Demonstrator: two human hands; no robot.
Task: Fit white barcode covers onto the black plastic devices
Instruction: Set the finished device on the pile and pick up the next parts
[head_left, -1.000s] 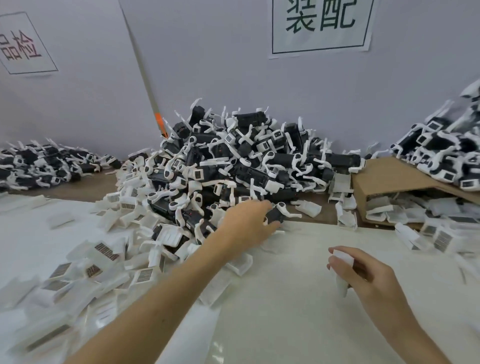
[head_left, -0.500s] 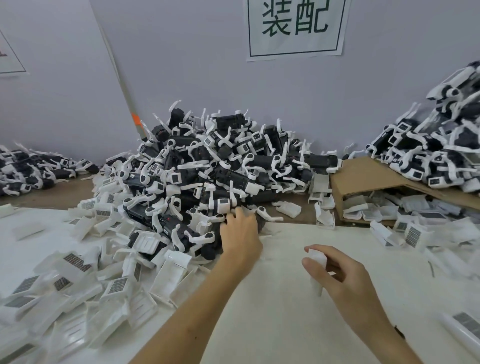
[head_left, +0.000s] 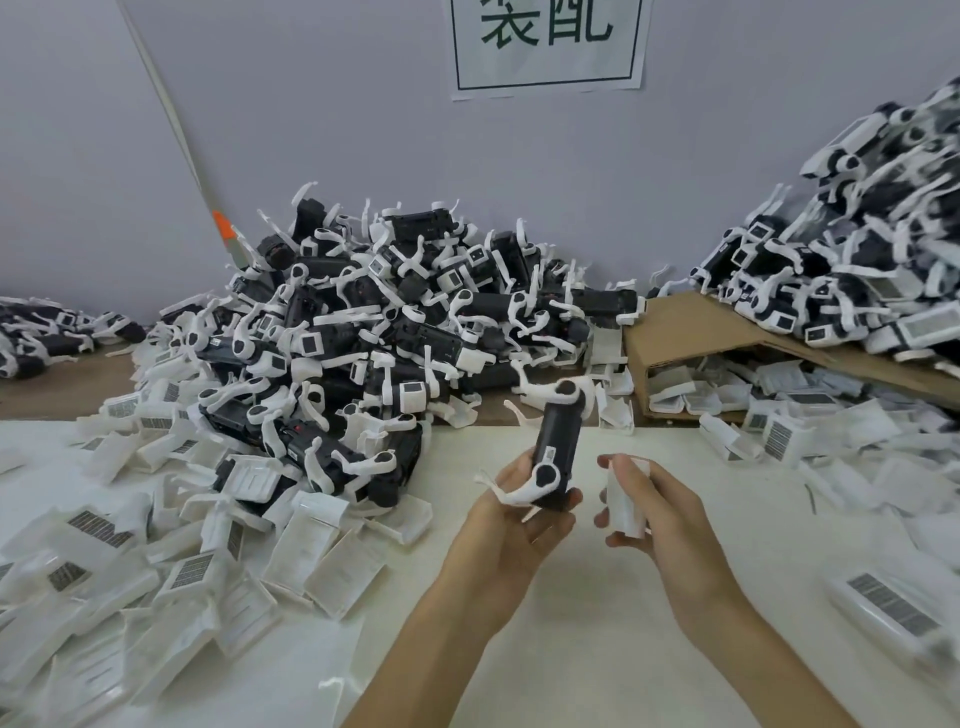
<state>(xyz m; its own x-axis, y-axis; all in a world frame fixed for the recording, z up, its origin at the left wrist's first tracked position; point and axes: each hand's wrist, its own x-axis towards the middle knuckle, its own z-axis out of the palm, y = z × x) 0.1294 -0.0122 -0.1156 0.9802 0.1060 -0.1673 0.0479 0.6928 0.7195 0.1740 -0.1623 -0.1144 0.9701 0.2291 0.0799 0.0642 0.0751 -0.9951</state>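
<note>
Left hand (head_left: 511, 525) grips a black plastic device (head_left: 556, 447) by its lower end, fingers curled under it, so the device stands nearly upright above the white tabletop (head_left: 571, 649). Right hand (head_left: 660, 514), just beside it and apart, pinches a white barcode cover (head_left: 626, 499) between thumb and curled fingers. Behind them rises a heap of black devices (head_left: 395, 332), with loose covers (head_left: 197, 561) scattered at the left.
</note>
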